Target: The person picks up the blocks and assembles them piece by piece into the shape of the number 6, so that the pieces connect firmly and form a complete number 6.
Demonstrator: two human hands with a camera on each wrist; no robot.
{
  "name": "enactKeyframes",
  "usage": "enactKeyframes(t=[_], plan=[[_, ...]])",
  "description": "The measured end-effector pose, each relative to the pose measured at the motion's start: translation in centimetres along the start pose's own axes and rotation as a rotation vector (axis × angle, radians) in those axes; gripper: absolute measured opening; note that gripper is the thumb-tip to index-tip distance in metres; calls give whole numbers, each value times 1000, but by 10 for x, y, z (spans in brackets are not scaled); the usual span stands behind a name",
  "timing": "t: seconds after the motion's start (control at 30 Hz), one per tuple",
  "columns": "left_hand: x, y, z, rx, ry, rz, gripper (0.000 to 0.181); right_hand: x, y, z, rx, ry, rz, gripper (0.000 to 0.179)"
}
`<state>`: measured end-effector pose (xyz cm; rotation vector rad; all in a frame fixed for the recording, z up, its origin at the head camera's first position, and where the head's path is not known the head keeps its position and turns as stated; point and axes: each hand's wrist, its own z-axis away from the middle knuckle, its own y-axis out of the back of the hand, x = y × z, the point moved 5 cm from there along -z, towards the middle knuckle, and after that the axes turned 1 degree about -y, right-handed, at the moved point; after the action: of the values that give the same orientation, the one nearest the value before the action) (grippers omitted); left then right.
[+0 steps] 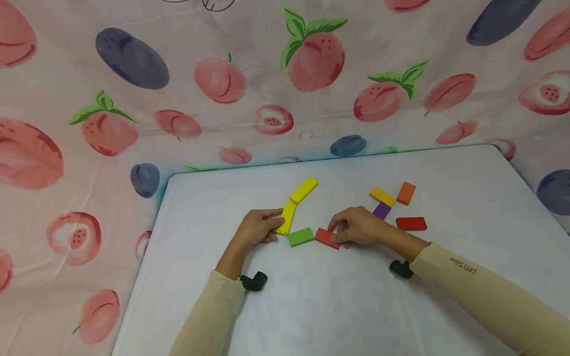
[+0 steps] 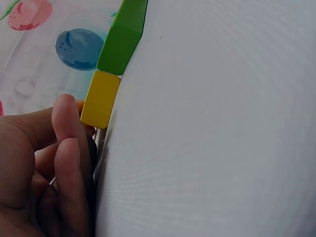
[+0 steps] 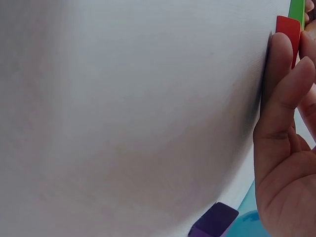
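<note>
My left hand (image 1: pixel 258 227) pinches the lower yellow block (image 1: pixel 287 217), thumb at its near side and a finger by its far end. A second yellow block (image 1: pixel 305 190) lies end to end with it, angled up to the right. Beside the pinched yellow block's bottom corner lies a green block (image 1: pixel 301 237), its right end close to a red block (image 1: pixel 327 238). My right hand (image 1: pixel 358 226) holds that red block between thumb and fingers. In the left wrist view, the yellow block (image 2: pixel 100 99) meets the green block (image 2: pixel 123 39); the right wrist view shows the red block (image 3: pixel 289 37) at the fingertips.
Past my right hand lie an orange-yellow block (image 1: pixel 382 196), a purple block (image 1: pixel 381 210) partly behind the hand, an orange block (image 1: pixel 405 193) and a darker red block (image 1: pixel 411 224). A fruit-print cloth (image 1: pixel 267 74) hangs behind the white table (image 1: pixel 311 306).
</note>
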<state>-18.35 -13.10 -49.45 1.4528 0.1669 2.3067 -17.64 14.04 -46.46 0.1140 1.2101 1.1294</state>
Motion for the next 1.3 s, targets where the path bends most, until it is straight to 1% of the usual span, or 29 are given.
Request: enactKeyframes(t=[0.1,0.4,0.7,0.9,1.07,1.3], plan=[[-1,0,0,-1,3,-4,40,0,0,0,-6,14,0,23],[-1,-1,0,-8,7,-4,40,8,4,0,-4,3,-15,24],[1,-1,2,-12,21,-2,41,14,20,10,46,19,9,27],[1,0,1,-9,17,-10,41,17,31,18,63,46,-17,26],[2,0,2,-8,18,-11,41,22,38,25,81,51,-23,28],[3,0,2,-5,22,-13,41,32,46,29,100,12,5,27]])
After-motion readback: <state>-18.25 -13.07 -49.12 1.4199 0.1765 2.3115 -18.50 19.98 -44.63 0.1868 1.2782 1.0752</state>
